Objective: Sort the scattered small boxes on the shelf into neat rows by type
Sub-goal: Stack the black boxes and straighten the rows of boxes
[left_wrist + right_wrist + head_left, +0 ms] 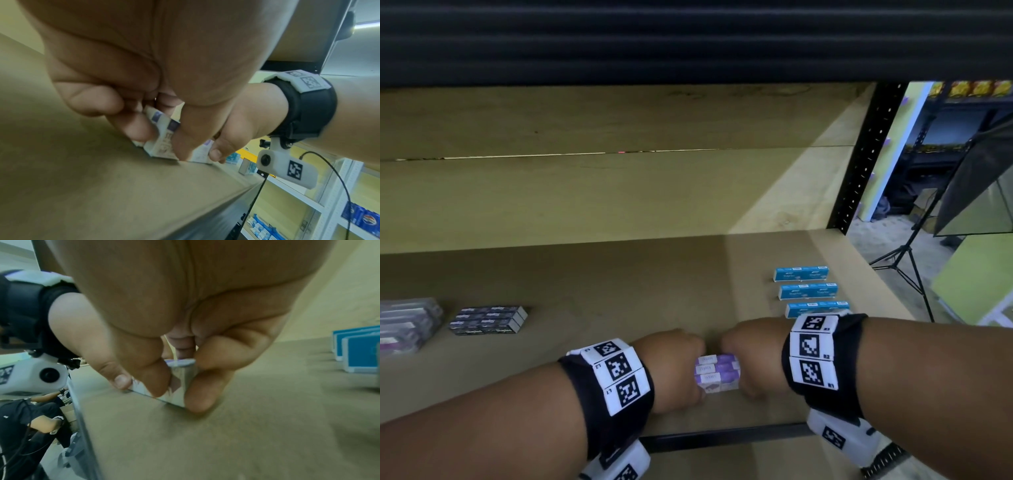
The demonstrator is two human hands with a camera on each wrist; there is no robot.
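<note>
Your left hand [674, 366] and right hand [753, 359] curl their fingers round opposite ends of three small purple-and-white cardboard boxes [717, 372]. These sit side by side near the front edge of the brown wooden shelf [619, 291], long axes running left to right.

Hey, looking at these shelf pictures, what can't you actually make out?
- Purple boxes, head view: both ends are covered by the left hand and right hand; the small print is too small to read.
- Same boxes, right wrist view: the fingers hide most of them, and the rest is blurred.
- Clear packs, head view: cut off by the left edge, dim.
- Blue boxes: the nearest is partly behind the right wristband.
</note>
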